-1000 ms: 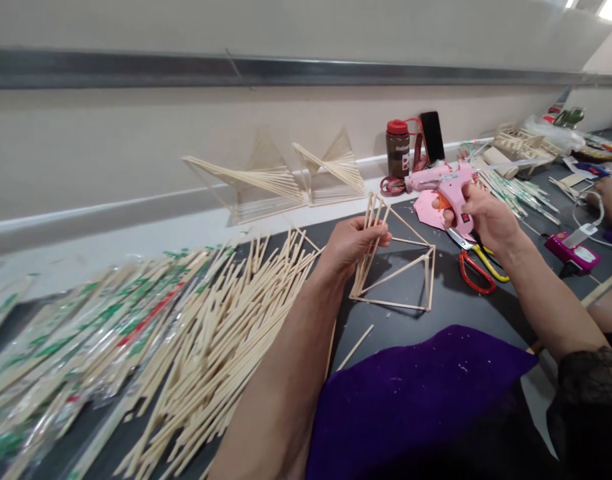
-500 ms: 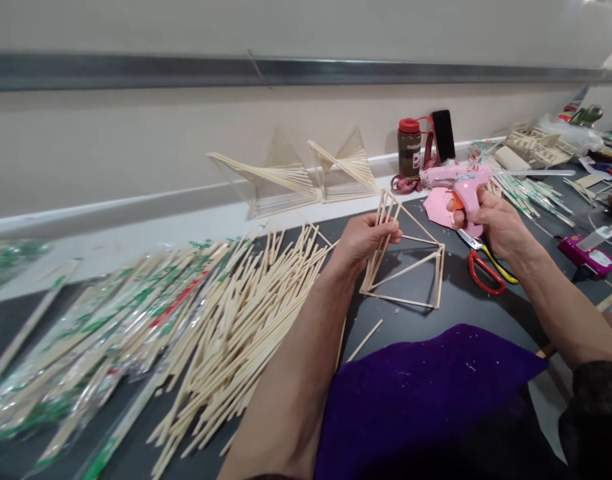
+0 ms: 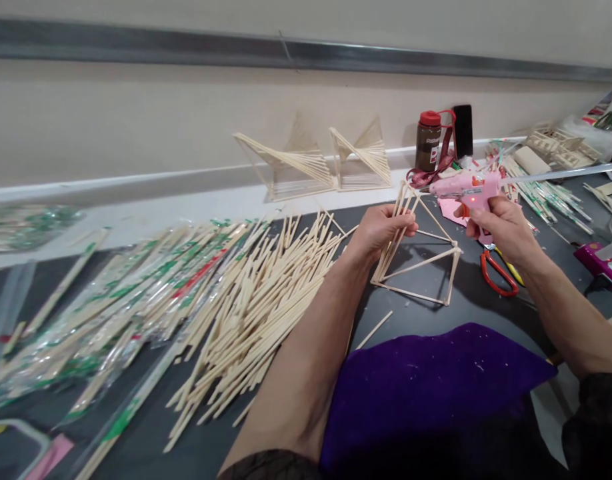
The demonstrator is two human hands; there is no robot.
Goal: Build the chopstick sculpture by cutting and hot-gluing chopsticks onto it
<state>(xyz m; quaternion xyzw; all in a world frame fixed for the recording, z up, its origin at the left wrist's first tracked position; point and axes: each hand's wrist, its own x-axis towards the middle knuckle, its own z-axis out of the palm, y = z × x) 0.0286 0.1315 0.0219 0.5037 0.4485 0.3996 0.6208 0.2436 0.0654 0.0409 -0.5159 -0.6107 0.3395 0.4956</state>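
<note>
Though near the stick frame [image 3: 420, 263], scissors [image 3: 503, 271] clear of it.

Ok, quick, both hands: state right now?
Left hand: closed, holding the wooden stick frame.
Right hand: closed, holding the pink glue gun.

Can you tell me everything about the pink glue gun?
The glue gun looks like pink plastic, with an orange trigger and a small glowing light. A long, clear stick pokes out of its back. The right hand grips its handle above the table. Its nozzle points left, close to the top of the wooden stick frame; whether they touch is unclear.
</note>
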